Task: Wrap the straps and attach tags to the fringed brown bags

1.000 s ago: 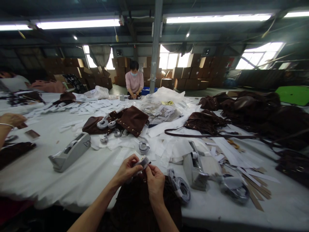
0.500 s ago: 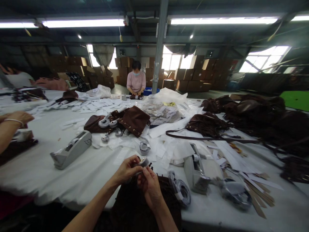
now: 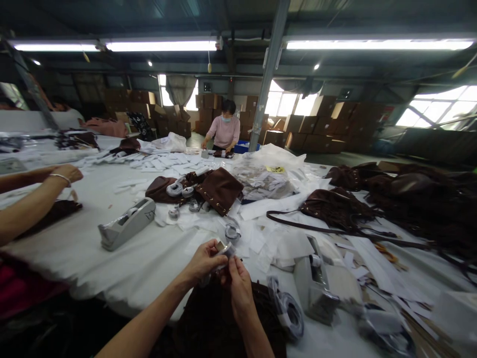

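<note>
My left hand (image 3: 204,262) pinches a small shiny grey wrapped piece (image 3: 226,249) with a tan inside edge; its exact kind is unclear. The fingertips of my right hand (image 3: 240,284) are closed against its lower right side. Both hands are above a dark brown bag (image 3: 203,318) at the table's front edge. Just right of this bag lies a coil of grey wrapped strap (image 3: 288,311). Beyond my fingers, another small wrapped coil (image 3: 232,232) rests on white sheets.
Grey tape dispensers stand to the left (image 3: 126,223) and right (image 3: 316,283). Brown bags (image 3: 219,190) and white paper strips (image 3: 156,161) cover parts of the table. A co-worker's arm (image 3: 44,199) reaches in at left; another person (image 3: 225,130) works across the table.
The view has swung left, so everything appears farther right. My hands keep hold of the grey piece, which is tilted a little differently. The person opposite has spread their hands apart.
</note>
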Demonstrator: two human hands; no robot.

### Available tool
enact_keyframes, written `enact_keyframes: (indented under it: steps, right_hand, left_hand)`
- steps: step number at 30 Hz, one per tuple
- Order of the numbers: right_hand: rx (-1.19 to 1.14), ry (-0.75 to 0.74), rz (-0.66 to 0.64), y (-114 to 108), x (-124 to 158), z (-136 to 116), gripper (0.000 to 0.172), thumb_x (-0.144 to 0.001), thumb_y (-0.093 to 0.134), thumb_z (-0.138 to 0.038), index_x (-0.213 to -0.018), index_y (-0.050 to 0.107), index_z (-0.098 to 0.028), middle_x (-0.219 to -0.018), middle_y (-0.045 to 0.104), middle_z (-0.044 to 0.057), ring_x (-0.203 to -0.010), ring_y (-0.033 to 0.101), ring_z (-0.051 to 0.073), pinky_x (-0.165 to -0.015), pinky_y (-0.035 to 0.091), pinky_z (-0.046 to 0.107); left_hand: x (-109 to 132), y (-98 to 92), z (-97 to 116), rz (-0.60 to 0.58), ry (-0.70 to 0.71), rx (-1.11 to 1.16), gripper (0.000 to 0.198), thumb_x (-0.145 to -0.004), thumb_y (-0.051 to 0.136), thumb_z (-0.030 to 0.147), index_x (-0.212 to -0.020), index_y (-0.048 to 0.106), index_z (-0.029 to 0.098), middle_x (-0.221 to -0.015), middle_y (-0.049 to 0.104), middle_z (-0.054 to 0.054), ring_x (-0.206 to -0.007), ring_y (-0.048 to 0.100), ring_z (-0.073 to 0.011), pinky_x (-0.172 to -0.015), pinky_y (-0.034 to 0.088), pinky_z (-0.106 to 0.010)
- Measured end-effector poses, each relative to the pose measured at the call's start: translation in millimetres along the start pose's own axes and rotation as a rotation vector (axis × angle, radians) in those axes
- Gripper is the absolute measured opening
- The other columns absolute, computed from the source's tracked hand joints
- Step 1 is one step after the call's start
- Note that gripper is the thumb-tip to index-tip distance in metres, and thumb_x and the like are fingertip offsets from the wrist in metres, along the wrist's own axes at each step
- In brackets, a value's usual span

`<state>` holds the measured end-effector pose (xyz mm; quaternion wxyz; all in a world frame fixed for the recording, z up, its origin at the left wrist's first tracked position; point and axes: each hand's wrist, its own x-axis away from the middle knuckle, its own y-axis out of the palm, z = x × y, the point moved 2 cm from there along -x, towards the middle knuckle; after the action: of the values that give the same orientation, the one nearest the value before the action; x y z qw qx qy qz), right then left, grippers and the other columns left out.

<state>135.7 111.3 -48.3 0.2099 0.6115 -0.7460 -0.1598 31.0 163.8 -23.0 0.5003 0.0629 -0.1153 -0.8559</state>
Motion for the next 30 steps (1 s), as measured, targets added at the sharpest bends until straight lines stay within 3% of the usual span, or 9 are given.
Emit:
enact_keyframes:
  steps: [4,11,16,19,23,27,30]
  right_hand:
    - [0.164,-0.044,0.005,-6.4,2.4,-0.8,0.042,-0.076,0.067,-0.051,-0.099,0.063,-0.016,-0.066,0.064,0.000,-0.048,0.054,0.008,-0.045,0.041,0.017]
    - [0.046,0.070,0.058,-8.6,1.7,-4.6,0.040,-0.069,0.074,-0.049,-0.083,0.063,-0.013,-0.057,0.062,-0.001,-0.041,0.051,0.006,-0.038,0.035,0.014]
    - [-0.118,0.052,0.123,-1.4,0.3,-4.8,0.034,-0.064,0.079,-0.041,-0.081,0.064,-0.015,-0.059,0.058,-0.005,-0.044,0.048,0.004,-0.038,0.036,0.012]
    - [-0.124,0.026,0.135,4.4,3.9,-3.9,0.032,-0.067,0.077,-0.040,-0.081,0.063,-0.016,-0.056,0.054,-0.006,-0.043,0.044,0.004,-0.037,0.033,0.012]
    - [-0.138,0.000,0.108,7.8,7.1,3.0,0.029,-0.071,0.071,-0.043,-0.077,0.060,-0.017,-0.051,0.047,-0.008,-0.040,0.036,0.004,-0.036,0.028,0.014]
    - [-0.114,-0.030,0.119,2.4,-0.8,13.2,0.032,-0.071,0.069,-0.046,-0.079,0.060,-0.017,-0.052,0.047,-0.008,-0.039,0.034,0.004,-0.035,0.026,0.015]
    - [-0.021,-0.053,0.135,-2.3,-4.4,18.2,0.037,-0.072,0.066,-0.051,-0.078,0.061,-0.016,-0.051,0.048,-0.007,-0.038,0.034,0.004,-0.034,0.025,0.015]
  left_hand:
    - [-1.6,-1.7,1.4,-0.009,-0.035,-0.037,0.033,-0.068,0.074,0.032,-0.080,0.047,0.017,-0.065,0.062,0.002,-0.047,0.053,-0.0084,-0.043,0.037,-0.017]
    - [-1.3,4.0,6.1,-0.117,-0.031,-0.094,0.036,-0.065,0.077,0.034,-0.076,0.048,0.016,-0.071,0.060,0.001,-0.056,0.054,-0.0089,-0.049,0.038,-0.018]
    - [2.6,9.3,11.4,-0.093,0.005,-0.108,0.034,-0.067,0.075,0.036,-0.081,0.052,0.016,-0.075,0.059,0.001,-0.057,0.054,-0.0093,-0.052,0.040,-0.020]
    - [10.4,10.7,15.1,-0.145,-0.011,-0.120,0.034,-0.073,0.069,0.043,-0.088,0.056,0.015,-0.074,0.059,0.000,-0.058,0.054,-0.0101,-0.055,0.041,-0.021]
    - [20.1,3.1,10.5,-0.185,-0.065,-0.294,0.043,-0.086,0.047,0.055,-0.090,0.059,0.014,-0.066,0.060,-0.001,-0.057,0.053,-0.0126,-0.053,0.040,-0.022]
    - [15.9,-4.4,-0.4,-0.188,0.037,-0.502,0.039,-0.086,0.046,0.053,-0.087,0.059,0.016,-0.070,0.060,0.000,-0.064,0.054,-0.0150,-0.061,0.043,-0.024]
    - [15.9,-2.2,-6.1,-0.111,0.069,-0.634,0.037,-0.086,0.044,0.052,-0.080,0.059,0.018,-0.066,0.059,0.001,-0.062,0.052,-0.0154,-0.059,0.041,-0.023]
